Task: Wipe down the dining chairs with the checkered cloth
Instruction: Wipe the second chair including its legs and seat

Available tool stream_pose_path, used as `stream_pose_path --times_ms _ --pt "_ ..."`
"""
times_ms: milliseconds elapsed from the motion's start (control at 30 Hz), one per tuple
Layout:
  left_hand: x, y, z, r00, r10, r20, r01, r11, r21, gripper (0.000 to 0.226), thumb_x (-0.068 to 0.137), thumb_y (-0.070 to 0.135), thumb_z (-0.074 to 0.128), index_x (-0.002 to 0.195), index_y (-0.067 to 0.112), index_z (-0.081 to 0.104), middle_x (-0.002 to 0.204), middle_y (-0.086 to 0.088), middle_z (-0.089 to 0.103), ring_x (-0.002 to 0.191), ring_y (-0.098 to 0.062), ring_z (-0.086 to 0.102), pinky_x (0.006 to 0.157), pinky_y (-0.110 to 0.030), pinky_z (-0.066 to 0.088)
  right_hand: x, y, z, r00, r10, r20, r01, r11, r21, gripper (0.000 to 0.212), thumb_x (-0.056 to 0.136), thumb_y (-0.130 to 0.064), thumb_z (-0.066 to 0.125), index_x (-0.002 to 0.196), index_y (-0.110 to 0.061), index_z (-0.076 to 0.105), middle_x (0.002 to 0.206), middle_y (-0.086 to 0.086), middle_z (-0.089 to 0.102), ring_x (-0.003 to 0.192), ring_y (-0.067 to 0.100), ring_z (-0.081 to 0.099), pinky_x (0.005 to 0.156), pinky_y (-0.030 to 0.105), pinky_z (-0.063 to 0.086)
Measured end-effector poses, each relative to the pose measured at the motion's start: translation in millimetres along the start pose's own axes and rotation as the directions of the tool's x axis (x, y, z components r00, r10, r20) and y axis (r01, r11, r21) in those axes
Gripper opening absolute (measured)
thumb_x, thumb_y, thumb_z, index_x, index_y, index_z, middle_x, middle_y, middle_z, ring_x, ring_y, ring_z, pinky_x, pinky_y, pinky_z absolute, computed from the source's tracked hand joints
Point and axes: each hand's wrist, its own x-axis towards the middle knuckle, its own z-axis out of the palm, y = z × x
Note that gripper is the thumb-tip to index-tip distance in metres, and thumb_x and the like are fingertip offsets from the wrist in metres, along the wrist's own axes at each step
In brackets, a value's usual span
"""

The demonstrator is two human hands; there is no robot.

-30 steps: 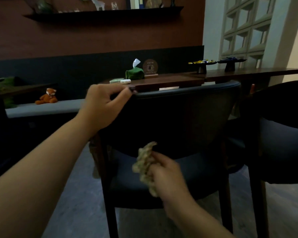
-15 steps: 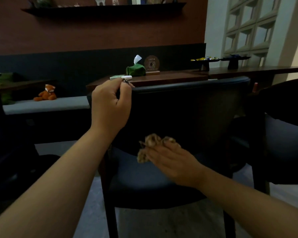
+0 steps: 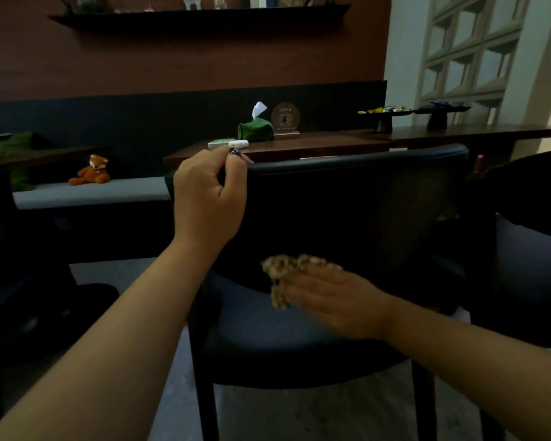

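Left hand [image 3: 209,192] grips the top rail of the dark chair [image 3: 357,198], center frame. Right hand [image 3: 334,297], lower center, has the checkered cloth [image 3: 280,275] bunched under its fingers, pressed to the backrest.

Two bare forearms reaching forward from the bottom of the frame. Left hand [image 3: 209,194] raised, back of the hand facing the camera, fingers curled over and gripping the top edge of the chair backrest [image 3: 357,198], thumb alongside. Right hand [image 3: 334,297] lower, palm turned away and pressed toward the backrest's lower part, fingers extended and slightly blurred, holding the bunched checkered cloth [image 3: 282,275] at the fingertips.
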Motion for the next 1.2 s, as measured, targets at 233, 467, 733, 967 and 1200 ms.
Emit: stream_pose_path --times_ms 233,467,733,967,1200 --pt "-1 2 1 1.000 0.017 -0.003 -0.017 1.000 0.025 0.032 0.096 0.016 0.039 0.071 0.026 0.056 0.060 0.016 0.048 0.055 -0.002 0.046 0.060 -0.024 0.034 4 32 -29 0.932 0.196 -0.304 -0.184 0.981 0.067 0.026 0.093 -0.005 0.055 0.117 -0.003 0.065 0.127 0.016 0.059 0.126 0.035 0.050 0.107 0.054 0.036" --pt "0 -2 4 1.000 0.007 -0.026 -0.006 1.000 0.022 0.032 0.097 0.016 0.037 0.071 0.019 0.057 0.059 0.007 0.048 0.054 -0.011 0.046 0.058 -0.033 0.040 -24 18 7 0.864 0.336 -0.374 -0.329 0.941 0.086 0.032 0.095 -0.006 0.050 0.127 -0.005 0.055 0.132 0.013 0.050 0.133 0.028 0.041 0.111 0.046 0.029" --pt "-3 -1 6 0.999 0.023 -0.038 -0.020 0.997 0.076 0.032 0.098 0.010 0.034 0.080 0.016 0.059 0.060 0.009 0.045 0.056 -0.007 0.043 0.064 -0.033 0.035 -42 29 -15 0.919 0.244 -0.310 -0.207 0.967 0.148 0.027 0.096 -0.006 0.050 0.120 -0.002 0.062 0.130 0.016 0.055 0.128 0.033 0.048 0.108 0.048 0.035" --pt "-4 4 9 0.995 0.022 -0.102 -0.006 0.989 0.150 0.038 0.096 0.015 0.031 0.081 0.010 0.066 0.064 -0.008 0.053 0.058 -0.007 0.044 0.064 -0.030 0.036 -34 45 4 0.683 0.531 -0.502 -0.472 0.845 0.252 0.057 0.087 0.006 0.060 0.138 0.001 0.034 0.137 0.019 0.039 0.132 0.046 0.031 0.114 0.056 0.021" --pt "1 18 0 0.997 0.033 0.074 -0.049 0.971 0.234 0.037 0.099 0.017 0.035 0.068 0.022 0.054 0.058 0.011 0.046 0.054 0.001 0.048 0.051 -0.010 0.032 -70 -13 23 0.745 0.561 -0.361 -0.427 0.817 0.388 0.045 0.102 -0.005 0.036 0.145 -0.004 0.025 0.156 0.002 0.022 0.145 0.029 0.015 0.118 0.047 0.015"
